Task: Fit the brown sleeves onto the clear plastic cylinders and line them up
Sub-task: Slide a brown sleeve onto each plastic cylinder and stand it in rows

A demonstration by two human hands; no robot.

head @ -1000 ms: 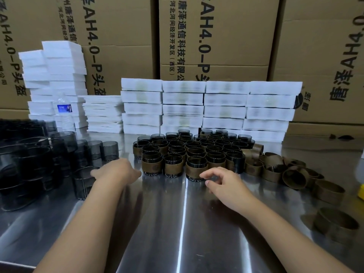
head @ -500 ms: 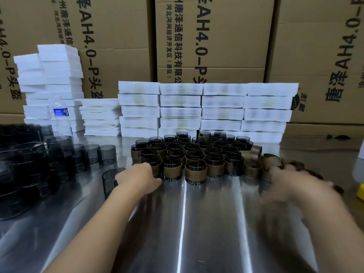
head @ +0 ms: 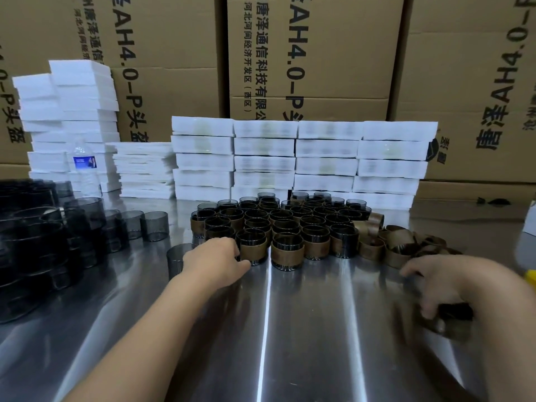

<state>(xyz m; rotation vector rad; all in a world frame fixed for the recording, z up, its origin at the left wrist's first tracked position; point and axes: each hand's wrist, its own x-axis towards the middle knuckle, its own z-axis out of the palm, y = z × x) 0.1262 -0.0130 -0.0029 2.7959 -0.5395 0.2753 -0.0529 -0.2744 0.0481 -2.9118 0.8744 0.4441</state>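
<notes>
Bare forearms point(head: 150, 329), bare left hand point(head: 213, 258), right hand point(head: 452, 281)

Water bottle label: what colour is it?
Mostly blue label, seen best in the head view.

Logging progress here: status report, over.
Right hand grips a blurred brown sleeve. Left hand at the sleeved cylinders, beside a bare clear cylinder; grip unclear. Loose sleeve pile just beyond right hand.
</notes>
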